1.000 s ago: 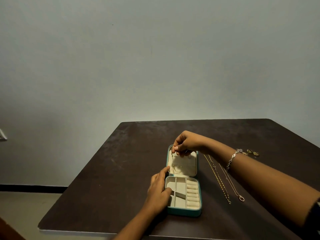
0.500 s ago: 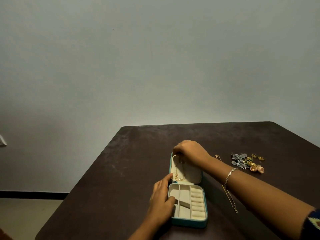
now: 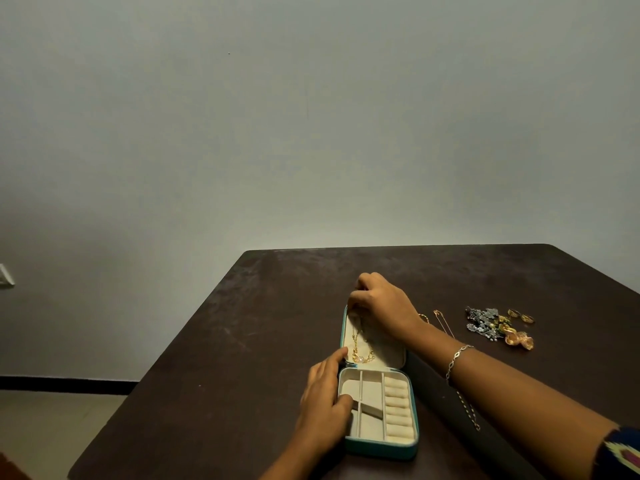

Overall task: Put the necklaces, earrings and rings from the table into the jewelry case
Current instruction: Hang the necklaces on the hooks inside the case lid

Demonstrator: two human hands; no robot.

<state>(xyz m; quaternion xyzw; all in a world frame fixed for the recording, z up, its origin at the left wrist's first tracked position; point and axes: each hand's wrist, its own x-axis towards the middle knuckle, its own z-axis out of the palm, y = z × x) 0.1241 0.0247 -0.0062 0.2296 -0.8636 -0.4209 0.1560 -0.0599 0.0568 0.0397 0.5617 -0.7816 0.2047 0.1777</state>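
Fingers [image 3: 354,301] on your right hand [image 3: 384,306] pinch the necklace [image 3: 362,353] at the top of the lid [image 3: 391,355]; your left hand [image 3: 325,410] grips the case [image 3: 381,449] by its left wall, thumb inside.

The teal jewelry case [image 3: 381,450] lies open on the table [image 3: 242,341]. The right hand [image 3: 384,306] pinches a gold necklace [image 3: 362,351] at the case's lid. The left hand [image 3: 325,410] grips the case's left wall. Earrings [image 3: 491,325] sit well right of the case.

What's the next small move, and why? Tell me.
Probably the right hand should release the thin gold chain necklace at the top edge of the cream lid: its curled fingers pinch the chain's upper end there, the rest lies in that lid, and the left hand steadies the teal jewelry case.
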